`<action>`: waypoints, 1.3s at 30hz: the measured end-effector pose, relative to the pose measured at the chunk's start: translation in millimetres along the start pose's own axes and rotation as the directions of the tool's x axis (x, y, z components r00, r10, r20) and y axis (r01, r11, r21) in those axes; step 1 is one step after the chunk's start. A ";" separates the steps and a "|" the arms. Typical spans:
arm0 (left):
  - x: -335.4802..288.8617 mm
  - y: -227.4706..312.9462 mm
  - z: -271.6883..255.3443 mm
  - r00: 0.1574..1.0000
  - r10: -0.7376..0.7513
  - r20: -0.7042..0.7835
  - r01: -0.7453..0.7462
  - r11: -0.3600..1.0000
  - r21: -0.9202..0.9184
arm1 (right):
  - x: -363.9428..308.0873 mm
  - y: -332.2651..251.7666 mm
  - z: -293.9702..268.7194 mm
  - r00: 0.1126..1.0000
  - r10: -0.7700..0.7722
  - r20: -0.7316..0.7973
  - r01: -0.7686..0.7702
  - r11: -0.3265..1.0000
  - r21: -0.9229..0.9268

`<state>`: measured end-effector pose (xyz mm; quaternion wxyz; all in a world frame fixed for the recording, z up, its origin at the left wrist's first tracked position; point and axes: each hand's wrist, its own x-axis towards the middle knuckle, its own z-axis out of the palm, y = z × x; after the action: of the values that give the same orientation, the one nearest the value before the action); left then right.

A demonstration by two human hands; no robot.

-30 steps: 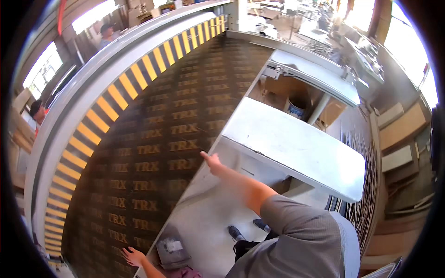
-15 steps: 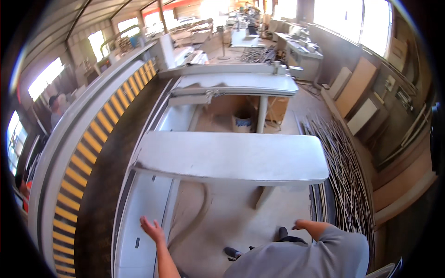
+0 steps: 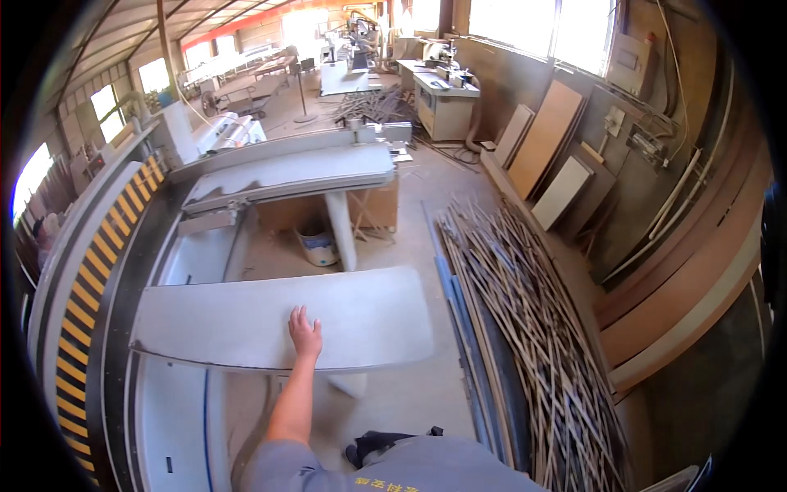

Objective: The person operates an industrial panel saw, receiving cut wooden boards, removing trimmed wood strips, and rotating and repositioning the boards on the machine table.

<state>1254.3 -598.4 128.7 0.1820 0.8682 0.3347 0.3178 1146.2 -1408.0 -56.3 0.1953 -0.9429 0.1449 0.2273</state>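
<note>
My left hand (image 3: pixel 305 330) is stretched out over the pale grey support table (image 3: pixel 369 316), near the middle of its top. Its fingers are extended and slightly apart, with nothing held; whether the palm touches the surface I cannot tell. My right hand is out of sight. Beyond lies a second grey table (image 3: pixel 299 174), standing on a round leg. A white bucket (image 3: pixel 317 246) is on the floor between the two tables.
A long bed with yellow-and-black stripes (image 3: pixel 86 299) runs along the left. Many thin wooden strips (image 3: pixel 533 328) lie piled on the floor at right. Boards (image 3: pixel 545 135) lean against the right wall. A machine bench (image 3: pixel 447 107) stands farther back.
My left hand has moved from above the side rail to over the near table. My right hand has gone out of view. The view has turned toward the right.
</note>
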 end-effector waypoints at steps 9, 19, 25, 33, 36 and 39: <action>72.8 138.8 137.1 0.960 0.094 0.266 -0.146 0.972 0.185 | 121.0 -75.2 -79.6 1.000 0.008 0.022 -0.009 0.999 0.048; 186.1 137.6 200.3 0.965 -0.243 0.100 0.209 0.941 0.265 | 355.4 -220.5 -181.6 0.986 -0.164 0.021 0.164 0.986 -0.006; 209.8 153.6 198.3 0.881 -0.437 0.182 0.366 0.872 0.325 | 594.6 -290.8 -234.5 0.810 -0.585 -0.047 0.578 0.809 -0.112; 216.6 137.9 228.4 0.899 -0.439 0.006 0.417 0.857 0.303 | 689.8 -656.4 -230.9 0.812 -0.546 0.205 0.556 0.831 0.011; 214.9 126.5 238.8 0.869 -0.495 -0.006 0.471 0.822 0.320 | 714.9 -801.6 -179.9 0.602 -0.626 0.496 0.752 0.654 -0.087; 224.4 127.2 240.8 0.857 -0.514 0.022 0.476 0.810 0.343 | 678.6 -962.4 -143.7 0.461 -0.544 0.701 0.795 0.604 -0.055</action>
<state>1604.6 -557.1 116.3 0.1318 0.7852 0.5863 0.1497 2128.2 -747.1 23.3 0.1214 -0.8065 -0.3656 0.4486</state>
